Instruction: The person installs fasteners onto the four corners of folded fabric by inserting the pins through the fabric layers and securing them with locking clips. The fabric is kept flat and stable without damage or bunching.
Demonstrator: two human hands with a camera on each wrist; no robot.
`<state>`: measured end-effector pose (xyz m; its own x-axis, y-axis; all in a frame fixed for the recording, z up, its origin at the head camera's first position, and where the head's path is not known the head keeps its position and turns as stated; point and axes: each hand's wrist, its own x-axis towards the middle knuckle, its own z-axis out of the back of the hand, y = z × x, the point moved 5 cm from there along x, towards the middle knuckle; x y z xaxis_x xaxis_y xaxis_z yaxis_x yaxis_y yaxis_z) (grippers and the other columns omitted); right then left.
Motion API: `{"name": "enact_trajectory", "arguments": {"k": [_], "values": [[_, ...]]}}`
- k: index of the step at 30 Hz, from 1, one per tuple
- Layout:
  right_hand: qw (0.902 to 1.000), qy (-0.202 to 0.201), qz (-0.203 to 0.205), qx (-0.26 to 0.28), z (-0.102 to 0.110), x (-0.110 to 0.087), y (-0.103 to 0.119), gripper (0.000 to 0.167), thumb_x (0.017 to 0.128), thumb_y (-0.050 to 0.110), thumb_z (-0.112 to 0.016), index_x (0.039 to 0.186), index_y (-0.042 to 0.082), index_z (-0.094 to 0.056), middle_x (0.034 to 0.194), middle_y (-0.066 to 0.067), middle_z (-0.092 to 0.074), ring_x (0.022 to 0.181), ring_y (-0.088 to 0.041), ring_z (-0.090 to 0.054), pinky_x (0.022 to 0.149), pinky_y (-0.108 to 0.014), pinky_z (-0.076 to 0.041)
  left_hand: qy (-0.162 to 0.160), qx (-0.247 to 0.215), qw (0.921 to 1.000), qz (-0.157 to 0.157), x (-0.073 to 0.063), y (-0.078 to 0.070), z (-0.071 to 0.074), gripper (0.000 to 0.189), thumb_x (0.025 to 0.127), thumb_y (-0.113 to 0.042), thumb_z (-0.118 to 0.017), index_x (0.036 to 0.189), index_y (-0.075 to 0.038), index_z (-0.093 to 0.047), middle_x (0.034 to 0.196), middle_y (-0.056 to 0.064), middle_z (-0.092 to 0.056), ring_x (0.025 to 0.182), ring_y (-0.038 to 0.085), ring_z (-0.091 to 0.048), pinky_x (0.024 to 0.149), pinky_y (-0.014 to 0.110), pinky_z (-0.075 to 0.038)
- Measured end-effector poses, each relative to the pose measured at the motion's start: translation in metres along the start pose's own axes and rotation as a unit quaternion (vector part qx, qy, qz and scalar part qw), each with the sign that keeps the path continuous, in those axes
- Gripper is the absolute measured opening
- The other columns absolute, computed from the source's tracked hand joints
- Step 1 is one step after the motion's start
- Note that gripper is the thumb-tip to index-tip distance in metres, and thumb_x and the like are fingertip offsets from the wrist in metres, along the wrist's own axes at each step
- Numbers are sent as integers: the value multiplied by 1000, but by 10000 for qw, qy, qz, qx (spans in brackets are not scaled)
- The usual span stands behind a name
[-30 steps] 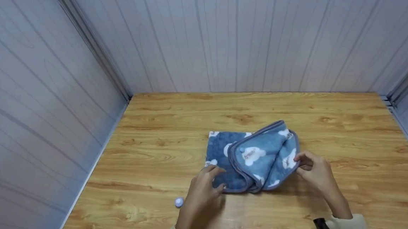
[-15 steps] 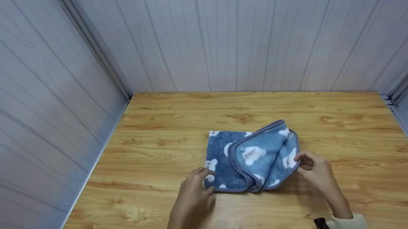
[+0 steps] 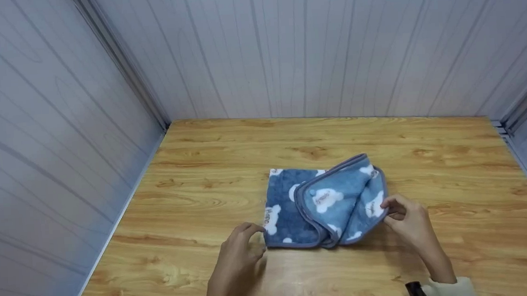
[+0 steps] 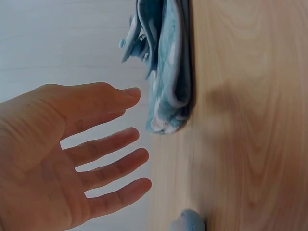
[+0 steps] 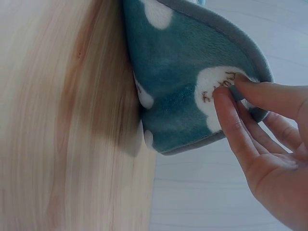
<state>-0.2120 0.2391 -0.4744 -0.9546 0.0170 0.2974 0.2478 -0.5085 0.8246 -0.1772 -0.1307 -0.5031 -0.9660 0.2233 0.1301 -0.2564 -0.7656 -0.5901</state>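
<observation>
A folded blue fleece blanket (image 3: 290,206) with white bear shapes and grey piping lies on the table. Its right part is folded over, and a small blue snap button (image 3: 312,193) shows on that flap. My right hand (image 3: 407,219) pinches the blanket's right edge between thumb and fingers, beside another blue snap (image 5: 236,93), and keeps that edge raised. Just off the blanket's near left corner is my left hand (image 3: 238,252). In the left wrist view the left hand (image 4: 82,149) has its fingers spread and holds nothing, with the blanket (image 4: 171,91) beyond the fingertips.
A small rounded pale-blue object (image 4: 187,221) stands on the table near the left hand; the head view does not show it now. Behind the wooden table (image 3: 191,170) rises a pale panelled wall (image 3: 285,50), with another wall (image 3: 52,133) along the left.
My left hand has moved left, from over the blanket's near left part to beside its corner, uncovering that corner. The right hand keeps its pinch, and the blanket looks almost unchanged.
</observation>
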Motion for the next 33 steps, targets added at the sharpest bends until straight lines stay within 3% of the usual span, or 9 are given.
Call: {"name": "enact_trajectory", "arguments": {"k": [6,18,26,30,33], "values": [[10000,-20,-33,16,0,0,-2,26,66,-22,-69,82,-3,-63,79,-12,-65,72,-2,-61,62,-15,-51,-7,94,9999,130,-5,5,1,34,75,-13,-77,108,-12,-68,113,-1,-60,108,22,-56,79,43,-49],[9998,30,15,173,0,-2,-3,25,67,-21,-68,84,-4,-63,80,-13,-65,73,-1,-60,62,-13,-49,57,400,9983,416,-10,20,5,38,73,-8,-77,110,-11,-66,117,7,-58,106,31,-54,77,49,-47],[9999,18,-65,92,1,-2,-5,26,67,-22,-68,84,-4,-64,80,-12,-65,73,-2,-60,62,-14,-50,382,471,9902,1254,-15,33,3,46,68,-8,-80,111,-13,-66,119,10,-51,105,31,-49,76,49,-45],[9999,3,-100,56,1,-2,-7,25,67,-20,-69,85,-3,-64,81,-12,-65,73,-3,-61,62,-15,-50,541,379,9845,1622,-16,37,1,43,70,-4,-78,110,-13,-65,115,11,-49,102,30,-48,68,45,-46],[9999,12,-153,39,2,-1,-6,25,68,-20,-69,84,-3,-64,81,-12,-66,73,-3,-61,62,-15,-50,546,202,9835,1716,-16,40,0,38,71,4,-74,106,-10,-65,108,11,-47,95,27,-46,61,38,-43]]}}
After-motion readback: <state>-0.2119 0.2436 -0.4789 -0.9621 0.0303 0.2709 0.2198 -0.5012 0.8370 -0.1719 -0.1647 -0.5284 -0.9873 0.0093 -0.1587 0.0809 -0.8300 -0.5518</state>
